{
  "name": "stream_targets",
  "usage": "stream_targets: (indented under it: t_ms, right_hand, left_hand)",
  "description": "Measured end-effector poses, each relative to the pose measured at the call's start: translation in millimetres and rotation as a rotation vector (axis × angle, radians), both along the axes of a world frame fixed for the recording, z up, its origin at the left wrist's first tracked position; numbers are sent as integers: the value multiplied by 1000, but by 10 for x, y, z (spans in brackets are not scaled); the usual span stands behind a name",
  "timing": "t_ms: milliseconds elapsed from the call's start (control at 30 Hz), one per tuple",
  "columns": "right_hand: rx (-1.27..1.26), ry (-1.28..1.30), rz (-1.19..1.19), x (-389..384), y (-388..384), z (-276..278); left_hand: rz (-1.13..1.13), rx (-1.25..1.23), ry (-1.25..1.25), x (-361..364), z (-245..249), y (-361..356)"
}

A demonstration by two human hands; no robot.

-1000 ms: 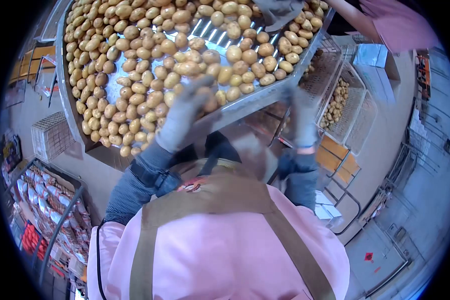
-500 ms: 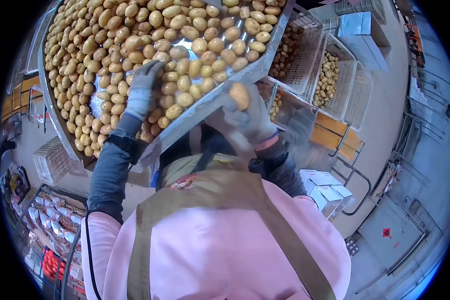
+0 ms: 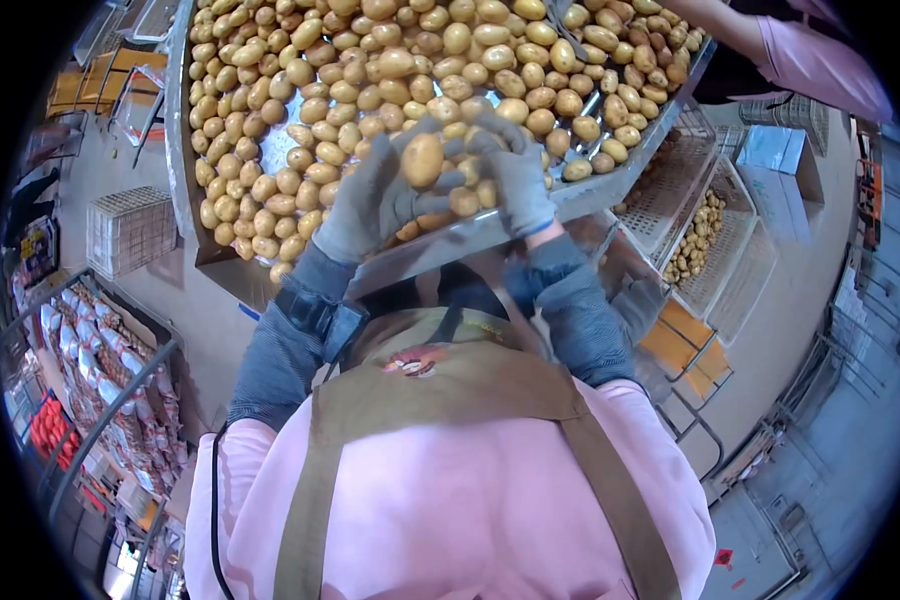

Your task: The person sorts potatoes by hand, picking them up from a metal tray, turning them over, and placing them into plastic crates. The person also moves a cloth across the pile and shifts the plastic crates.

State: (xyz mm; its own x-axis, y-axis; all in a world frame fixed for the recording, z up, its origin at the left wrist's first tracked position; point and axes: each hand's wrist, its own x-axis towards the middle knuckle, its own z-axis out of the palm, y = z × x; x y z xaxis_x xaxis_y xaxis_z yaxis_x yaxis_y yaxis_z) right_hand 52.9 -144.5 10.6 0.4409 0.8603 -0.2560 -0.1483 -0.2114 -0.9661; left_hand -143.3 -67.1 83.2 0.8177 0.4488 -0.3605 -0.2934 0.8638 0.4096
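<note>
crate [image 3: 130,230] far left on the floor | tray [image 3: 178,130] heaped with potatoes [image 3: 300,110] | left hand [image 3: 365,205] gloved, fingers curled round one potato [image 3: 422,160], raised just over the tray's near edge | right hand [image 3: 518,178] close beside, fingertips by that potato; its own hold unclear | basket [image 3: 705,225] lower right; another person's sleeve [image 3: 820,65] top right

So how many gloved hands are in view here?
2. The left hand holds a potato over the tray; the right hand is close beside it. A co-worker's sleeve shows top right; that hand may be hidden.
</note>
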Motion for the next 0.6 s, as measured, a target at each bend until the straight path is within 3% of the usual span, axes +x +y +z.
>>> stream_targets:
  t_ms: [33,67,133,200,267,367,400,433,500,600]
  right_hand:
    - [67,-34,38,-106,8,206]
    - [128,-69,72,-206,-54,454]
    - [188,209,97,-247,-150,602]
    - [213,837,82,-237,-189,664]
    - [99,821,34,-272,-217,807]
    - [249,1310,87,-268,-282,757]
    - [216,1268,85,-266,-302,782]
    - [185,1225,84,-249,-316,821]
    - [92,1067,30,-277,-344,926]
    - [153,1218,78,-268,-396,927]
  left_hand:
    - [24,-29,40,-3,76,19]
    - [1,107,144,-78,28,52]
    - [-67,367,340,-247,-202,52]
    - [33,144,463,-205,-92,10]
    - [53,128,550,-256,-148,-15]
    - [51,51,596,-253,-114,-28]
    - [56,12,623,-255,-91,-41]
    - [8,17,500,-302,-94,-42]
    - [5,166,462,-288,-102,-110]
    - [54,388,556,-176,-127,-237]
